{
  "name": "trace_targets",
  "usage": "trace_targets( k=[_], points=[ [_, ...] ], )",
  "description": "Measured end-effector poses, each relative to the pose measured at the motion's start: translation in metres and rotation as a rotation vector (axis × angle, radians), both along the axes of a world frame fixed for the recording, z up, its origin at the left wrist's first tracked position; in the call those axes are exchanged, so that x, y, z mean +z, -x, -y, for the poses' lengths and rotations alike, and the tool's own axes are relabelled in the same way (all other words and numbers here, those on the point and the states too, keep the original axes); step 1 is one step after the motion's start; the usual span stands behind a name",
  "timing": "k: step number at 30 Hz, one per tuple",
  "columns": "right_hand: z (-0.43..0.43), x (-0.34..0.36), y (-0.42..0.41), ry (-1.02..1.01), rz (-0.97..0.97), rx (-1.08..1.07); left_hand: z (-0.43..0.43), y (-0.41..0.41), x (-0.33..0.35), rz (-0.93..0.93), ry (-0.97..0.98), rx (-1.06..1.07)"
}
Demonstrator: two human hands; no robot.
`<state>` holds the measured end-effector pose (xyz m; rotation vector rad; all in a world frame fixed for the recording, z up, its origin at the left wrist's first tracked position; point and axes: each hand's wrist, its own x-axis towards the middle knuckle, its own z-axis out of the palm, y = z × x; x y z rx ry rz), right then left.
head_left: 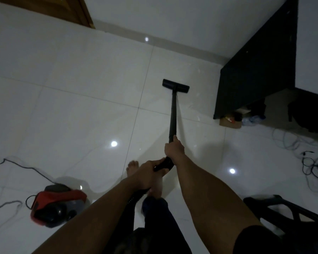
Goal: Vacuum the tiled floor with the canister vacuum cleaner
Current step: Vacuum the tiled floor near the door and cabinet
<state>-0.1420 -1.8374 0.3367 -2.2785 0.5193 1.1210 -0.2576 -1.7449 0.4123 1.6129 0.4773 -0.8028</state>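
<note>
Right hand (173, 150) grips the black wand (173, 114); left hand (147, 174) grips the curved handle (164, 164) behind it. Floor head (175, 86) rests on the tiled floor (81, 107). Red canister (57, 204) stands lower left, its hose (136, 197) largely hidden under the left forearm.

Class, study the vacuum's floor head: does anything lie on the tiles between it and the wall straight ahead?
Nothing visible does. Only bare tiles lie between the floor head and the wall. The black cabinet stands to the right of that path, and loose cables lie farther right.

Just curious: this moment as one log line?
vacuuming | right hand grips wand | left hand grips hose handle | floor head on tiles
</note>
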Motion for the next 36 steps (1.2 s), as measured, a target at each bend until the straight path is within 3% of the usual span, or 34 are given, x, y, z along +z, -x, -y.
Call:
trace_targets(
  k=[7,12,18,27,36],
  points=[
    [-0.041,-0.003,-0.054,0.004,-0.016,-0.013,-0.045,-0.056,-0.009,-0.032,-0.009,-0.065],
    [-0.06,-0.004,-0.084,0.026,0.081,-0.099,-0.063,-0.094,-0.008,-0.039,0.037,-0.044],
    [-0.073,-0.006,-0.124,-0.015,0.026,-0.205,-0.088,-0.132,-0.016,-0.061,0.052,-0.05],
    [-0.075,-0.019,-0.197,-0.035,-0.002,-0.112,-0.072,-0.194,-0.032,-0.064,-0.066,-0.023],
    [-0.083,-0.031,-0.267,-0.059,0.009,-0.063,-0.069,-0.258,-0.031,-0.062,-0.041,0.1]
  ],
)
